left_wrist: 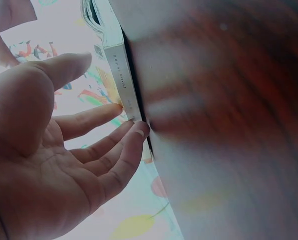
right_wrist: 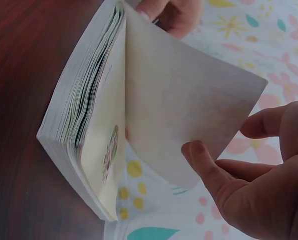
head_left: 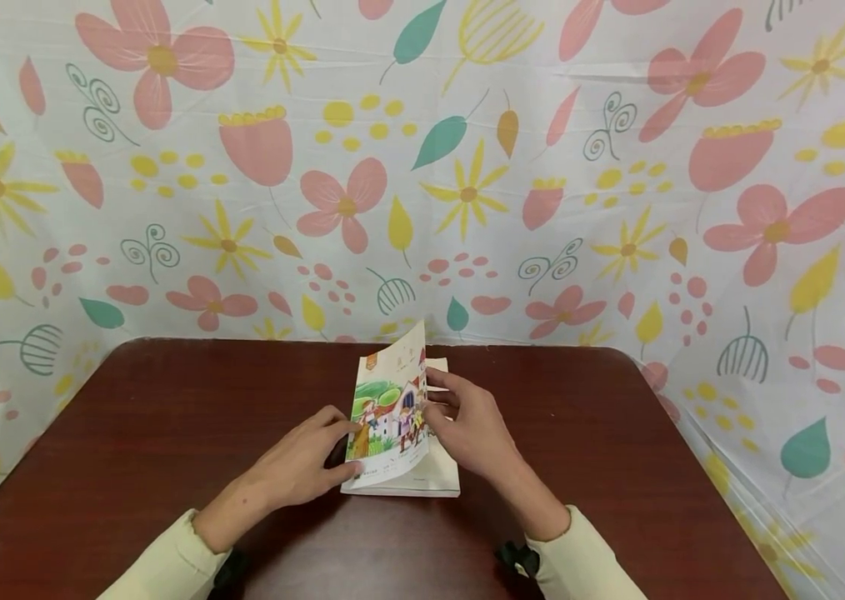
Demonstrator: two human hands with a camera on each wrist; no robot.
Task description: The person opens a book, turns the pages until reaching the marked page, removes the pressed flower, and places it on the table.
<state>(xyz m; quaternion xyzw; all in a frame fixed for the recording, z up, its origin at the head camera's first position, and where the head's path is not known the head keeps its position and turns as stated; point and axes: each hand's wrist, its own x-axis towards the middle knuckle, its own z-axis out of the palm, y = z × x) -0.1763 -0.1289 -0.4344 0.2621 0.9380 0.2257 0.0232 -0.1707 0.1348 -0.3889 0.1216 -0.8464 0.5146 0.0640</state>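
A thick paperback book [head_left: 437,477] lies on the table, its illustrated front cover [head_left: 387,412] lifted on the right side and bowed upward. My right hand [head_left: 473,425] pinches the cover's free edge, with fingers [right_wrist: 201,159] against its plain inner side in the right wrist view. Beneath it shows a pale first page [right_wrist: 106,150] with a small coloured picture. My left hand [head_left: 301,460] rests at the left side, its loosely bent fingers [left_wrist: 139,131] touching by the spine [left_wrist: 123,75] and its thumb lying over the cover near the lower corner.
The dark reddish-brown table [head_left: 190,417] has rounded far corners. Behind it hangs a white curtain [head_left: 407,275] printed with flowers and leaves, which also runs down both sides. Pale sleeves [head_left: 171,558] with dark bands at the wrists cover the forearms.
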